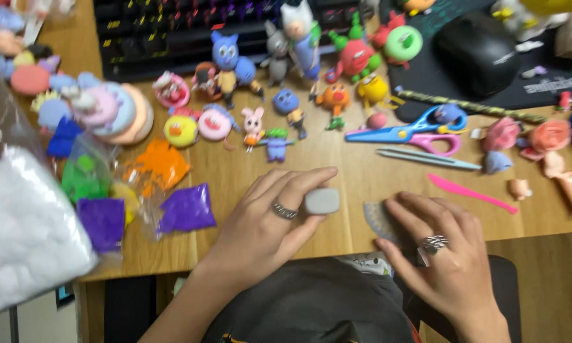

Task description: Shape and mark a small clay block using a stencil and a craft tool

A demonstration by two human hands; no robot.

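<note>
**Operator:** The grey clay block [322, 201] sat pinched at the tips of my left hand [270, 222], thumb under it and fingers over it, just above the near edge of the counter [337, 168]. So that grip was grasping the block, and only lightly by the look of it.

**Colleague:** And the other hand?

**Operator:** My right hand [441, 260] lay flat, fingers spread, pressing a thin grey fan-shaped piece [378, 219] against the counter right at its near edge. Nothing was clenched there; the grip was released, the palm simply resting on it.

**Colleague:** What worried you?

**Operator:** Mostly that edge. Both grey pieces were so near it that I judged a slip of the pinch could drop the block into my lap, and a slide of the right palm could push the flat piece off or smear it out of shape. Soft clay also dents under fingertips, so squeezing harder to hold it safe would have marked it.

**Colleague:** Anything farther out?

**Operator:** To the right lay a pink modelling tool [470, 193], and beyond it blue-and-pink scissors [413, 130]; a careless reach past them could snag a blade. To the left, purple clay bags [184, 209] sat near my wrist, and I thought stray colour could rub onto the grey. On the far side stood a row of small clay figures [286, 95], easy to topple with a long reach.
</note>
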